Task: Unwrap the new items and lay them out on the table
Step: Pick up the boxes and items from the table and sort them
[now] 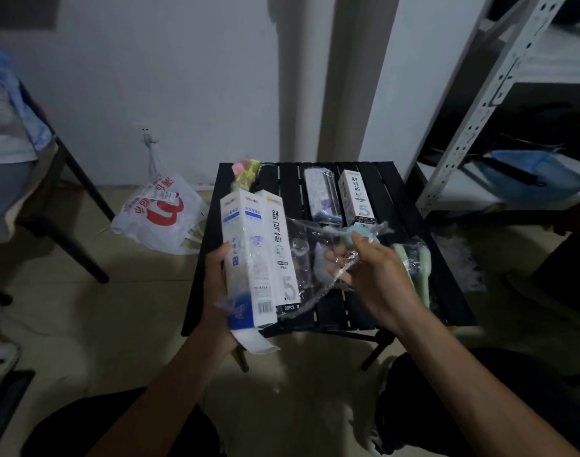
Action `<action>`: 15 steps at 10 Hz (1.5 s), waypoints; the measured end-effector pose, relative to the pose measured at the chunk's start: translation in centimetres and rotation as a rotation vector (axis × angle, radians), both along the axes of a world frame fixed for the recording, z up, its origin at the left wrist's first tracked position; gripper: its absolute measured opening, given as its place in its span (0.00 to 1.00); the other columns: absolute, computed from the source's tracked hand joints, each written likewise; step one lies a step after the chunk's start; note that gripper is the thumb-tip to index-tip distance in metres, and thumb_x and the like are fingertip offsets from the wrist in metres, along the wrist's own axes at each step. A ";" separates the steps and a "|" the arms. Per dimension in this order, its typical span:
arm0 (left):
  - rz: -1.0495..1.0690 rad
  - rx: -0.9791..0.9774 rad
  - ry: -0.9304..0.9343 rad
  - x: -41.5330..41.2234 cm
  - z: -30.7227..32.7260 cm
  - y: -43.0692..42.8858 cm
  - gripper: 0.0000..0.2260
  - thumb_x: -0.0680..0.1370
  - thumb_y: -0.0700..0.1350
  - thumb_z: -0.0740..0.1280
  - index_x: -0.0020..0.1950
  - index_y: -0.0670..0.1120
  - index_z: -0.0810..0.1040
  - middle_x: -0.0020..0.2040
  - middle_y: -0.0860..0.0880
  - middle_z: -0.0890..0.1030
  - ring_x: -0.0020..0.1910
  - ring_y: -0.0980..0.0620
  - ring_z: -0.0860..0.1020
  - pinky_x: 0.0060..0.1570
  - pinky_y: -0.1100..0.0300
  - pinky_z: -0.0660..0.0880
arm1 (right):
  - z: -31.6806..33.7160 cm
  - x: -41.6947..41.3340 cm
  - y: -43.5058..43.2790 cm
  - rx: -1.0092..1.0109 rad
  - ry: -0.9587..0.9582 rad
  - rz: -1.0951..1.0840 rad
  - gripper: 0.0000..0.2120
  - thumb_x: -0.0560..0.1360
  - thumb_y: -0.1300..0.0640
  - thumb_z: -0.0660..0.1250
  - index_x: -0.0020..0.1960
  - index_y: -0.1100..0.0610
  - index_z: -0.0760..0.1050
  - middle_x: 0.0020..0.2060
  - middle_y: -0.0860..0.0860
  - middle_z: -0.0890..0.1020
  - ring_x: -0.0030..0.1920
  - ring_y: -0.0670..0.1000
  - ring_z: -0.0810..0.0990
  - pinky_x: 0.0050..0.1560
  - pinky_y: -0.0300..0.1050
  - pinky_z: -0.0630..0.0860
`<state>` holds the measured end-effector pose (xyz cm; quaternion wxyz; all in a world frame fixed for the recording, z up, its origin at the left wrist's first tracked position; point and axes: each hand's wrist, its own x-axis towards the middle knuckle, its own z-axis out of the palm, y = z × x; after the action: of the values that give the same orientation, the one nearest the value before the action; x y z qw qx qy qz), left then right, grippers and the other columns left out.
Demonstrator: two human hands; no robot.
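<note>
My left hand (217,291) grips a tall white box with blue print (245,258) over the left edge of the small black slatted table (334,311). Another white box marked with a large 5 (282,245) lies beside it on the table. My right hand (371,275) pinches a strip of clear plastic wrap (318,291) that trails from the held box. A mint-green item (358,234) shows just beyond my right fingers. Further back lie a clear-wrapped patterned pack (321,196) and a third white box (356,197).
Pastel pink and yellow items (247,171) sit at the table's far left corner, green-handled items in plastic (414,268) at its right edge. A white shopping bag (156,216) lies on the floor at left. A metal shelf rack (486,103) stands at right, a chair with a seated person (5,143) at left.
</note>
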<state>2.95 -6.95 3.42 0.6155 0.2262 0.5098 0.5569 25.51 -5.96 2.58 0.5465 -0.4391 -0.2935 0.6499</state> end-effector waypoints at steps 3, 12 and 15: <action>-0.369 -0.042 -0.036 1.0 -1.5 -1.2 0.20 0.76 0.53 0.70 0.63 0.43 0.78 0.57 0.40 0.85 0.53 0.42 0.86 0.43 0.50 0.82 | 0.5 -0.8 -0.3 -0.085 0.080 0.129 0.19 0.77 0.48 0.73 0.54 0.62 0.73 0.44 0.62 0.72 0.27 0.45 0.70 0.22 0.35 0.68; -0.224 0.120 0.334 3.6 -3.2 -0.6 0.18 0.76 0.58 0.69 0.62 0.51 0.78 0.51 0.47 0.87 0.47 0.48 0.87 0.43 0.53 0.83 | 0.8 -2.9 -1.0 0.082 -0.359 0.312 0.18 0.83 0.43 0.64 0.66 0.53 0.79 0.51 0.56 0.88 0.44 0.56 0.88 0.41 0.50 0.84; -0.340 0.179 0.229 5.0 -2.5 -1.8 0.28 0.71 0.56 0.76 0.69 0.56 0.74 0.57 0.50 0.86 0.55 0.50 0.85 0.51 0.53 0.83 | -1.3 -4.7 -1.3 0.360 -0.773 0.058 0.15 0.87 0.51 0.59 0.53 0.55 0.83 0.45 0.48 0.88 0.46 0.46 0.86 0.46 0.43 0.82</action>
<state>7.92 -8.70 0.93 0.6161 0.4245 0.4793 0.4589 20.85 -7.23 1.28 0.4458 -0.5396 -0.5975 0.3912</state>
